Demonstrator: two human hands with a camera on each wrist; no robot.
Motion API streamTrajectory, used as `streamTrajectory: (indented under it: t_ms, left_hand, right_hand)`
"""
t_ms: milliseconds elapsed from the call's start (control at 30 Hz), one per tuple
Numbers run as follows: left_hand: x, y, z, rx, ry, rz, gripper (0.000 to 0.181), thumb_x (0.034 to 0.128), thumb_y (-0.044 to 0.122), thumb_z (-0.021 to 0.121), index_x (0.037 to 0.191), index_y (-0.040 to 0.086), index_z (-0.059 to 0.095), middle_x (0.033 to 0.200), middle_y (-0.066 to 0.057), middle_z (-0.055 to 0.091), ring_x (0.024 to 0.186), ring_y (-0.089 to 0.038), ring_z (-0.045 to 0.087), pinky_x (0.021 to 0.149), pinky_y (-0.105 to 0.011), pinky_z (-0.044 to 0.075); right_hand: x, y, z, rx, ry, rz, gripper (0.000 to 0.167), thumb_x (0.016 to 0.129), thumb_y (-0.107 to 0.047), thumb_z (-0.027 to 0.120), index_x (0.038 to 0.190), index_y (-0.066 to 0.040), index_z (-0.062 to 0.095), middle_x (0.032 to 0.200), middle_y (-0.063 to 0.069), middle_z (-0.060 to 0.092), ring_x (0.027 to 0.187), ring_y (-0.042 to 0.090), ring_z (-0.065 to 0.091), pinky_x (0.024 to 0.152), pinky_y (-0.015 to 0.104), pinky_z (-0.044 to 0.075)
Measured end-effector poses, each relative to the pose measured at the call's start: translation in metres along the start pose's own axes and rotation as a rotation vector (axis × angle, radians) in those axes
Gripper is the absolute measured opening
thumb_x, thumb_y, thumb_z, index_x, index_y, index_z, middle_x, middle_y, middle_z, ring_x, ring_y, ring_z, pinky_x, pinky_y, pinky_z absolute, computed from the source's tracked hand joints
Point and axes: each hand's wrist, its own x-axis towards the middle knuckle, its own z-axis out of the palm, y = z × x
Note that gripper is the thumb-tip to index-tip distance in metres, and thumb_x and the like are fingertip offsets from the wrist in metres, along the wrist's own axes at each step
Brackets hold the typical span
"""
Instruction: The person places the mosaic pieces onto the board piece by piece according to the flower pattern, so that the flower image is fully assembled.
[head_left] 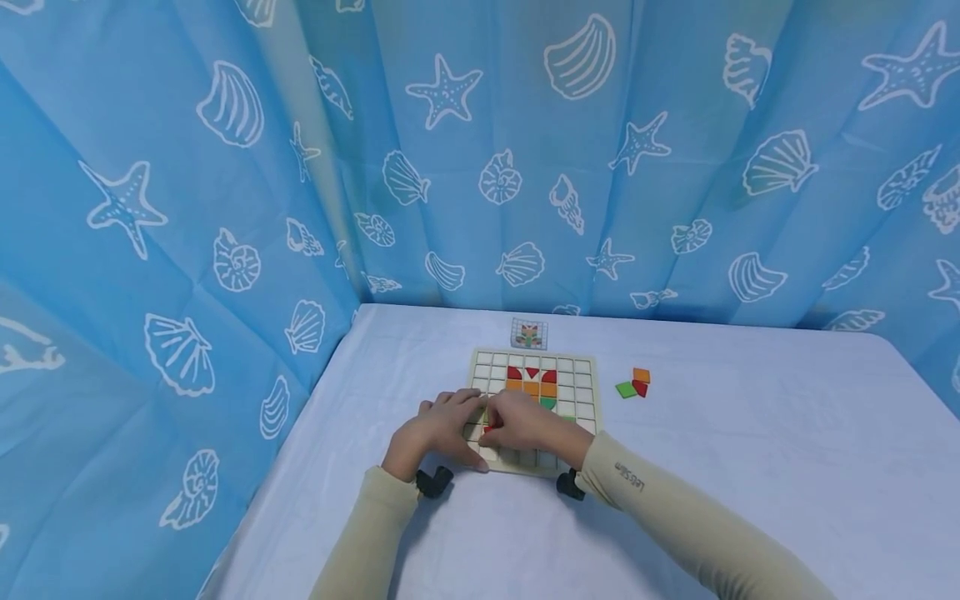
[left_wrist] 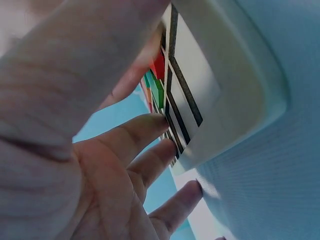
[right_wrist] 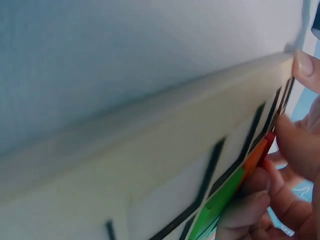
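A pale square grid board (head_left: 585, 400) lies on the white table, with red, orange and green tiles in some cells. My left hand (head_left: 442, 427) rests over its left side, fingers spread on the edge and thumb at the near left corner. In the left wrist view the fingertips (left_wrist: 159, 121) touch the board. My right hand (head_left: 525, 421) is bent over the lower left cells and pinches a red tile (head_left: 489, 429) against the board. Fingers partly cover this red tile (right_wrist: 268, 145) in the right wrist view. The right hand hides several cells.
A small picture card (head_left: 529, 333) with a coloured grid pattern lies behind the board. Right of the board are a loose orange tile (head_left: 641, 375), a red tile (head_left: 640, 388) and a green tile (head_left: 626, 390). A blue shell-patterned curtain (head_left: 495, 167) hangs behind the table.
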Motion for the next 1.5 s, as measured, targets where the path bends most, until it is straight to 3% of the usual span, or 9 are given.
streamTrajectory:
  t_ms: [133, 300, 433, 800, 1133, 1367, 1500]
  left_hand:
    - [0.000, 0.000, 0.000, 0.007, 0.005, 0.014, 0.101, 0.0687, 0.050, 0.090, 0.154, 0.023, 0.042, 0.162, 0.000, 0.034, 0.146, -0.032, 0.029, 0.113, -0.063, 0.025]
    - [0.000, 0.000, 0.000, 0.014, 0.007, 0.019, 0.102, 0.0683, 0.051, 0.090, 0.154, 0.022, 0.042, 0.162, -0.001, 0.034, 0.146, -0.032, 0.029, 0.113, -0.064, 0.025]
    - [-0.001, -0.001, 0.000, 0.013, 0.009, 0.015, 0.102, 0.0688, 0.050, 0.090, 0.154, 0.022, 0.042, 0.162, -0.001, 0.033, 0.146, -0.032, 0.029, 0.114, -0.064, 0.024]
    - [-0.003, 0.001, 0.000, 0.016, 0.004, 0.010, 0.101, 0.0691, 0.050, 0.090, 0.154, 0.022, 0.042, 0.162, 0.000, 0.033, 0.146, -0.032, 0.029, 0.113, -0.062, 0.026]
    - [-0.001, -0.001, 0.000, 0.038, 0.004, 0.021, 0.103, 0.0695, 0.053, 0.089, 0.155, 0.020, 0.040, 0.162, -0.001, 0.033, 0.146, -0.032, 0.029, 0.112, -0.063, 0.027]
    - [-0.001, -0.002, 0.000, 0.044, 0.011, 0.048, 0.104, 0.0705, 0.053, 0.088, 0.156, 0.019, 0.039, 0.162, -0.001, 0.032, 0.146, -0.032, 0.030, 0.111, -0.063, 0.028]
    - [-0.003, -0.001, -0.001, 0.042, 0.007, 0.047, 0.105, 0.0692, 0.052, 0.089, 0.155, 0.020, 0.039, 0.162, -0.002, 0.033, 0.146, -0.032, 0.030, 0.111, -0.063, 0.028]
  right_hand:
    - [-0.002, 0.001, -0.001, 0.010, 0.032, 0.013, 0.021, 0.088, -0.029, 0.080, 0.081, -0.015, 0.065, 0.072, -0.003, 0.059, 0.068, 0.013, 0.055, 0.061, 0.026, 0.044]
    - [-0.003, 0.007, 0.000, 0.078, 0.031, -0.041, 0.016, 0.086, -0.022, 0.082, 0.092, -0.014, 0.069, 0.079, -0.006, 0.062, 0.075, 0.013, 0.057, 0.070, 0.028, 0.049]
    - [-0.002, 0.010, 0.000, 0.101, 0.020, -0.078, 0.014, 0.084, -0.017, 0.083, 0.092, -0.015, 0.071, 0.081, -0.007, 0.064, 0.078, 0.013, 0.057, 0.073, 0.029, 0.051]
    - [-0.002, 0.002, 0.003, 0.032, 0.049, 0.013, 0.016, 0.085, -0.025, 0.083, 0.087, -0.017, 0.069, 0.075, -0.006, 0.061, 0.074, 0.013, 0.055, 0.068, 0.028, 0.046]
    - [-0.002, 0.000, 0.002, 0.059, 0.075, 0.008, 0.019, 0.085, -0.022, 0.083, 0.081, -0.015, 0.066, 0.074, -0.005, 0.060, 0.071, 0.012, 0.054, 0.065, 0.027, 0.045]
    - [-0.005, 0.003, -0.005, 0.159, 0.055, 0.016, 0.016, 0.087, -0.021, 0.081, 0.085, -0.013, 0.067, 0.077, -0.004, 0.062, 0.072, 0.012, 0.056, 0.065, 0.026, 0.048]
    - [-0.008, 0.012, -0.019, 0.238, 0.077, 0.002, 0.016, 0.088, -0.022, 0.080, 0.092, -0.011, 0.070, 0.083, -0.004, 0.065, 0.077, 0.013, 0.058, 0.069, 0.028, 0.050]
